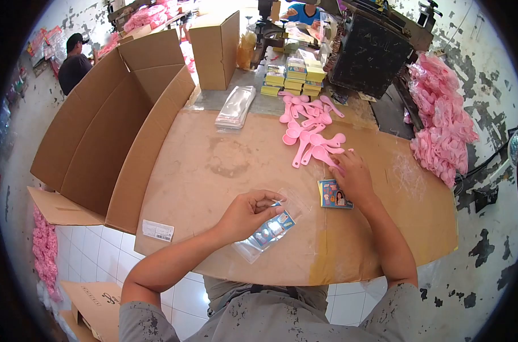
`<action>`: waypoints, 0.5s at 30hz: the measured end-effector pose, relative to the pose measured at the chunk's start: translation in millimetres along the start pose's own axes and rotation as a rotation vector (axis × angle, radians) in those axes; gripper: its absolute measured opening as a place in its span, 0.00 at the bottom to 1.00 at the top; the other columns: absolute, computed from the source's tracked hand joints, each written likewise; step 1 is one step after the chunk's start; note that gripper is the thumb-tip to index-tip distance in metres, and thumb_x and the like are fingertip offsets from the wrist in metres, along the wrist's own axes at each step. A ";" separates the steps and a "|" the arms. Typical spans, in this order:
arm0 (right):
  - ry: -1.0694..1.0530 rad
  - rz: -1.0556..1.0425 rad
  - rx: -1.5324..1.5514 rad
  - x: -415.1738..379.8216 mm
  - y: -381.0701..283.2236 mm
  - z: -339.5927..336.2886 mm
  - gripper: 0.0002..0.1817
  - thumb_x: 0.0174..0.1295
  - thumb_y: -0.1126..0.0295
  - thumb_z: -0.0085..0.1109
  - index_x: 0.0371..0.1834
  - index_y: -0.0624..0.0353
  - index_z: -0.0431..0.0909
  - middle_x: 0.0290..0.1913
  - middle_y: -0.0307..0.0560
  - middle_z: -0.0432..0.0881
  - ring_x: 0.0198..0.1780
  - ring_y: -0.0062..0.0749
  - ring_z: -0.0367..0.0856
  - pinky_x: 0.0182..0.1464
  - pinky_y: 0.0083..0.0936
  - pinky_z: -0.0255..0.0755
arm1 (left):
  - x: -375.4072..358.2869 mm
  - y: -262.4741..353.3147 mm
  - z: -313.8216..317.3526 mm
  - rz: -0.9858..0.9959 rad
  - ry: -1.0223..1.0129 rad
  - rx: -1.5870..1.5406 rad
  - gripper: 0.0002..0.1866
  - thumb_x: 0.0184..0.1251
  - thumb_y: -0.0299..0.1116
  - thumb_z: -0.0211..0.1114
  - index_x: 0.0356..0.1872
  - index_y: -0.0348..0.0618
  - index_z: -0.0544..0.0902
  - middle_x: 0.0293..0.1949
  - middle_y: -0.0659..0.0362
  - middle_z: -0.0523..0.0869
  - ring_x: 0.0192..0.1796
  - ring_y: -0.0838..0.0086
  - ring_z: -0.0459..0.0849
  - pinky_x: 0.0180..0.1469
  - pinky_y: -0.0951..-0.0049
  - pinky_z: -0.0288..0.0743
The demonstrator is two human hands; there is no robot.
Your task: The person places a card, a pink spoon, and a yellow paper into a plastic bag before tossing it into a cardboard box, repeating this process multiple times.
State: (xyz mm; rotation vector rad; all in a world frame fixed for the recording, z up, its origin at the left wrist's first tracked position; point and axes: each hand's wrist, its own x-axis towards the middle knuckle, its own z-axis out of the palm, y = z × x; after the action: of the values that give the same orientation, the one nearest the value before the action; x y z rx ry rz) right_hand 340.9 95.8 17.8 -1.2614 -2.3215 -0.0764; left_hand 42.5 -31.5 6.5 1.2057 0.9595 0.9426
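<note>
My left hand point(253, 214) is closed on a clear plastic bag point(251, 251) with a blue printed card point(273, 228) inside it, low over the cardboard-covered table. On the right, my right hand point(353, 171) reaches to the near end of a pink spoon point(321, 155); its fingertips are partly hidden, so its grip is unclear. A small stack of blue and yellow cards point(329, 194) lies just below that hand. Beyond it spreads a loose pile of pink spoons point(304, 122). A stack of flat clear bags point(235, 108) lies farther back, left of the spoons.
A large open carton point(151, 142) stands at the left, and an upright box point(214, 51) behind. Card stacks point(296, 74) sit at the back beside a black machine point(368, 54). Pink bundles point(441, 125) hang at right. Two other people point(74, 65) are in the background.
</note>
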 end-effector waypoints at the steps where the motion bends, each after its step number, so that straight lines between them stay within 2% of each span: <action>1: -0.040 0.006 -0.019 4.5 -2.2 -1.3 0.14 0.64 0.74 0.64 0.52 0.62 0.85 0.49 0.52 0.84 0.53 0.53 0.81 0.57 0.45 0.77 | 0.3 -0.9 -1.0 0.001 0.007 -0.023 0.16 0.78 0.27 0.68 0.62 0.33 0.82 0.41 0.59 0.92 0.41 0.86 0.87 0.38 0.82 0.80; 4: -0.027 0.070 0.321 10.3 -19.1 -13.6 0.13 0.64 0.75 0.64 0.52 0.62 0.86 0.46 0.49 0.82 0.53 0.46 0.82 0.55 0.40 0.77 | -1.4 2.3 -6.4 0.009 0.040 -0.056 0.18 0.78 0.26 0.69 0.64 0.34 0.81 0.43 0.57 0.92 0.42 0.85 0.88 0.39 0.83 0.81; 7: -0.290 0.059 0.667 6.6 -39.5 -35.9 0.11 0.68 0.75 0.62 0.52 0.63 0.86 0.44 0.43 0.79 0.44 0.30 0.83 0.47 0.30 0.77 | -1.4 4.4 -9.3 0.022 0.092 -0.085 0.19 0.77 0.26 0.69 0.65 0.35 0.81 0.44 0.57 0.93 0.42 0.85 0.89 0.38 0.83 0.80; 10: -0.420 0.224 0.995 0.4 -62.8 -52.1 0.09 0.73 0.75 0.60 0.51 0.63 0.86 0.43 0.37 0.76 0.36 0.18 0.79 0.40 0.20 0.74 | -2.3 5.3 -7.4 0.064 0.109 -0.055 0.19 0.77 0.26 0.69 0.65 0.34 0.81 0.43 0.58 0.93 0.43 0.84 0.89 0.37 0.84 0.80; 13: -0.365 0.194 1.037 -2.1 -72.2 -54.6 0.09 0.76 0.74 0.57 0.49 0.62 0.86 0.41 0.35 0.76 0.32 0.13 0.78 0.35 0.14 0.71 | -1.7 0.8 -5.0 0.101 0.111 -0.051 0.18 0.77 0.26 0.69 0.64 0.33 0.81 0.44 0.57 0.93 0.44 0.84 0.89 0.37 0.84 0.80; 15: -0.432 0.234 1.017 -2.8 -75.8 -56.4 0.09 0.74 0.76 0.56 0.49 0.63 0.86 0.42 0.37 0.77 0.35 0.16 0.79 0.38 0.17 0.72 | -2.9 1.5 -4.4 0.092 0.098 -0.038 0.18 0.78 0.25 0.68 0.64 0.32 0.82 0.45 0.56 0.93 0.45 0.84 0.89 0.38 0.84 0.81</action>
State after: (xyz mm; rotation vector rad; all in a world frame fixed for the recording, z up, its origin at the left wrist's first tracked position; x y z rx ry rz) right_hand 303.7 34.8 79.7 -1.0072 -1.9820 1.3779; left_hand 37.3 -32.7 7.7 1.1887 0.9651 1.0970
